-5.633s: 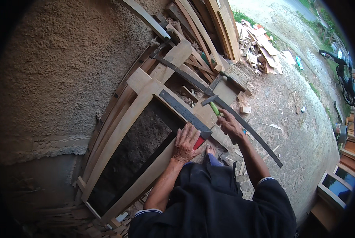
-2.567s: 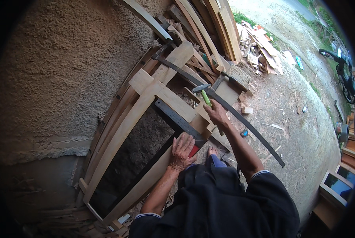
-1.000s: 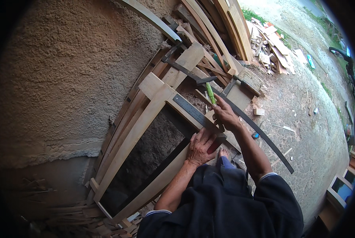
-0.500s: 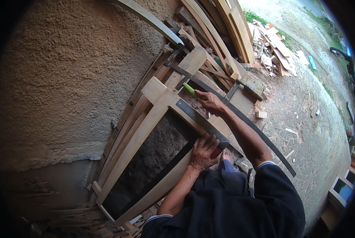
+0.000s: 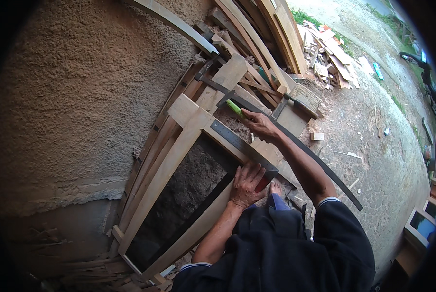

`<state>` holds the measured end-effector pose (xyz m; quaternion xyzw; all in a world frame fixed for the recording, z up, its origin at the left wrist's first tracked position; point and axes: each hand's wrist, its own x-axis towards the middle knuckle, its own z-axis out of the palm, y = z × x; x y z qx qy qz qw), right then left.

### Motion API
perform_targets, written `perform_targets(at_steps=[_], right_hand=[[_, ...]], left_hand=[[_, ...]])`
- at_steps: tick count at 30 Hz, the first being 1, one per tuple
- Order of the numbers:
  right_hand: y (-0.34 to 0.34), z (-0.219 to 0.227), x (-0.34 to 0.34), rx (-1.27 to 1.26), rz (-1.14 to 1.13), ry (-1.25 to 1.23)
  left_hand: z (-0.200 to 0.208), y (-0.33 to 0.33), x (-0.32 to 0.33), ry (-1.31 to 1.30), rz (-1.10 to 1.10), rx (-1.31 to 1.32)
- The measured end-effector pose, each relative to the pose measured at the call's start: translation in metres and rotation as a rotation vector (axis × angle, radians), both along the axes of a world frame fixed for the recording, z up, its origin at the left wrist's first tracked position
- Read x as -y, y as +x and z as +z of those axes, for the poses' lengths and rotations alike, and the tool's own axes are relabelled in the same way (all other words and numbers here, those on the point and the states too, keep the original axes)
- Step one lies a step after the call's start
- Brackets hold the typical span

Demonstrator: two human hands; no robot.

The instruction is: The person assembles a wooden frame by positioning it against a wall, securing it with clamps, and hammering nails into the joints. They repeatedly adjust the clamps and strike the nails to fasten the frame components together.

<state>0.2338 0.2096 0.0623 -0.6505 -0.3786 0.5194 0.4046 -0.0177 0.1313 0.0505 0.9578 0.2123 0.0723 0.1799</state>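
My left hand (image 5: 247, 185) presses near the close corner of a wooden frame (image 5: 165, 174), gripping a metal square there. The square's blade (image 5: 230, 137) lies along the frame's short rail, and its red stock (image 5: 262, 184) shows between thumb and forefinger. Closed around a bright green handle, my right hand (image 5: 260, 125) is just beyond that rail. The green-handled tool (image 5: 235, 107) points up and left; I cannot make out its working end. A long dark clamp bar (image 5: 320, 167) runs under my right forearm.
Rough earthen wall (image 5: 81, 97) rises at the left. Curved planks (image 5: 257, 44) lean at the back, with a pile of wood offcuts (image 5: 330, 56) beyond them. A clamp handle (image 5: 303, 106) sticks out on the right. A small wood block (image 5: 317, 136) lies on the ground.
The whole view has shifted slightly, moving the frame leftward in the picture. Against the frame, my right hand and the green-handled tool have moved a little right. My left hand stays on the square.
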Motion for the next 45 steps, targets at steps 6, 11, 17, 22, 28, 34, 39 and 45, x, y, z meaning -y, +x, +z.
perform_targets(at_steps=[6,11,17,22,28,34,39,45], right_hand=[[-0.019,-0.012,-0.036,0.081,-0.153,0.191],[-0.015,-0.001,-0.014,0.154,0.064,0.154],[-0.012,0.011,0.010,0.006,-0.073,0.003],[-0.012,-0.002,0.015,0.099,0.029,0.017],[-0.020,-0.021,0.014,0.151,-0.036,0.116],[0.000,-0.020,0.036,0.155,-0.016,0.020],[-0.002,0.007,0.067,0.074,-0.085,0.018],[-0.006,0.017,0.119,0.088,-0.036,-0.014]], left_hand=[[-0.005,-0.001,-0.002,-0.022,-0.005,0.034],[-0.004,0.000,-0.003,-0.010,-0.003,0.039],[0.002,0.001,0.000,-0.004,-0.002,-0.007],[0.002,0.001,-0.001,-0.010,0.000,-0.011],[0.000,0.000,0.000,-0.008,0.007,-0.030],[-0.002,0.001,0.000,-0.021,0.011,-0.028],[-0.004,0.000,0.001,-0.003,0.010,-0.031],[-0.006,0.000,0.001,0.034,0.000,0.008]])
